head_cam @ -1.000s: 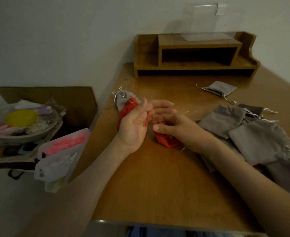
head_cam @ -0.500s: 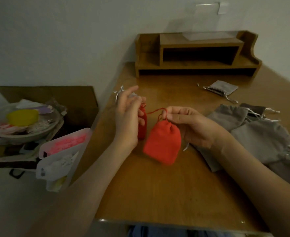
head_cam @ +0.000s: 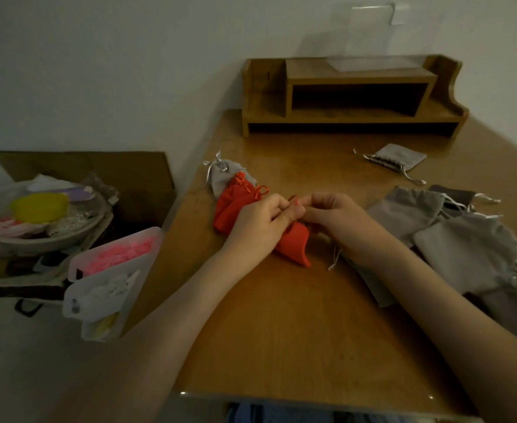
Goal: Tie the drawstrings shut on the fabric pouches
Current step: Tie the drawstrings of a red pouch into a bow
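Note:
A red fabric pouch [head_cam: 293,245] lies on the wooden table [head_cam: 296,346], partly under my two hands. My left hand [head_cam: 260,227] and my right hand [head_cam: 333,218] meet above its neck, and both pinch its red drawstring [head_cam: 293,199] between fingertips. Behind my left hand lie red pouches [head_cam: 232,203] with tied cords, one on another, over a grey pouch [head_cam: 223,175] with a silver string. At the right lies a heap of grey pouches [head_cam: 464,248], and one more grey pouch [head_cam: 397,158] sits apart at the back.
A wooden desk shelf [head_cam: 351,96] stands against the wall at the table's back. Left of the table are a cardboard box [head_cam: 98,175], a bowl of odds and ends [head_cam: 37,215] and a clear plastic organiser [head_cam: 110,279] with pink bits.
The red pouch hung lifted between my hands half a second ago; it now lies on the table. My hands have come together over its neck, fingertips on the drawstring.

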Tool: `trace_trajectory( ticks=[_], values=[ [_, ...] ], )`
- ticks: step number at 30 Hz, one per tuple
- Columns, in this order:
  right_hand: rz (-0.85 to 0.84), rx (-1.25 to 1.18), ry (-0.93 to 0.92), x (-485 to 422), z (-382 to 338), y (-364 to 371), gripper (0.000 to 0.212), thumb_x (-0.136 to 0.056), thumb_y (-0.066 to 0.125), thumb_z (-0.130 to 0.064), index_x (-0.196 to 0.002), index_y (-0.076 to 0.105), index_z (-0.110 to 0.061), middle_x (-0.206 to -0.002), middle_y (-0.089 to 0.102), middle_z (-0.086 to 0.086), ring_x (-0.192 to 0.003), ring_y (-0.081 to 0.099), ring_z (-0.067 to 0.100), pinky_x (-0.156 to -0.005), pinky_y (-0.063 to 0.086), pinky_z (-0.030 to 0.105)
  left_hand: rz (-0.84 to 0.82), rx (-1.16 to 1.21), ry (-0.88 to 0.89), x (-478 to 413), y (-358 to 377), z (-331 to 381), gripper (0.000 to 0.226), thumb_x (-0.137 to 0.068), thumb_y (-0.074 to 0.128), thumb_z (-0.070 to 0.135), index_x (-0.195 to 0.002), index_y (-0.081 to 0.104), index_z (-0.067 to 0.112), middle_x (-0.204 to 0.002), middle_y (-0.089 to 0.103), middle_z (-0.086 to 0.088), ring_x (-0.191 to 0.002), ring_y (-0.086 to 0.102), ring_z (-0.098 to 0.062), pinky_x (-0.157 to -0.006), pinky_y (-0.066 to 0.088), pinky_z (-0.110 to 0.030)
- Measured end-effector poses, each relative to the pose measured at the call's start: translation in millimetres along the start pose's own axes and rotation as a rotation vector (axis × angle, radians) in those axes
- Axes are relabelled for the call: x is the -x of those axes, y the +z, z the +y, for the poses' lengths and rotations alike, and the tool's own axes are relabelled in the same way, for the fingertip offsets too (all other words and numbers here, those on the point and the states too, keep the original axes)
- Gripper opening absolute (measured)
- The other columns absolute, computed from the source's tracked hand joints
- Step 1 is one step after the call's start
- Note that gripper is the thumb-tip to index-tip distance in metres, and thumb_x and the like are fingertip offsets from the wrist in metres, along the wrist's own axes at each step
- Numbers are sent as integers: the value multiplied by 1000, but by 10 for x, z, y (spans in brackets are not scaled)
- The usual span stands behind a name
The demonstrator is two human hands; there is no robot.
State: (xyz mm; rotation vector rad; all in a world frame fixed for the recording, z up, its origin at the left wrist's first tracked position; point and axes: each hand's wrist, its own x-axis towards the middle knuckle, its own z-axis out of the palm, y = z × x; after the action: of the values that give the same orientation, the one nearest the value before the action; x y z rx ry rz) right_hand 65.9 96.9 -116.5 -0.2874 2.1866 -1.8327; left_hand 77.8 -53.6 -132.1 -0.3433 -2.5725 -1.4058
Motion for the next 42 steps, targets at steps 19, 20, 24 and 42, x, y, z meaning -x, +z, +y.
trace_trajectory(
  ticks=[19, 20, 24, 42],
  values=[
    [201, 484, -356, -70, 80, -50, 27, -91, 54, 1, -85, 65, -23, -87, 66, -8, -92, 61, 14, -79, 47, 27, 18, 948, -335, -64, -154, 109, 21, -98, 43, 7, -79, 53, 12, -67, 67, -2, -50, 58, -7, -53, 46, -16],
    [186, 509, -341, -79, 91, -57, 26, -91, 54, 2, -86, 66, -21, -87, 67, -5, -90, 62, 15, -79, 48, 28, -6, 1057, -365, -66, -182, 122, 21, -96, 40, 4, -79, 49, 12, -63, 65, -3, -39, 48, -6, -44, 40, -14],
    [103, 699, -282, -93, 130, -57, 21, -93, 52, -3, -99, 69, -14, -94, 71, 5, -89, 64, 20, -76, 46, 27, -120, 1042, -430, -73, -202, 101, 21, -97, 36, 2, -87, 52, 9, -59, 54, 2, -32, 34, -2, -35, 26, -12],
    [6, 127, -357, 58, -61, 38, 45, -92, 56, -3, -126, 52, -32, -92, 71, 0, -84, 62, 40, -73, 53, 43, -482, 381, -268, 68, -83, 115, 28, -98, 49, 25, -76, 56, 9, -54, 42, 2, -43, 36, -7, -42, 29, -18]
  ],
)
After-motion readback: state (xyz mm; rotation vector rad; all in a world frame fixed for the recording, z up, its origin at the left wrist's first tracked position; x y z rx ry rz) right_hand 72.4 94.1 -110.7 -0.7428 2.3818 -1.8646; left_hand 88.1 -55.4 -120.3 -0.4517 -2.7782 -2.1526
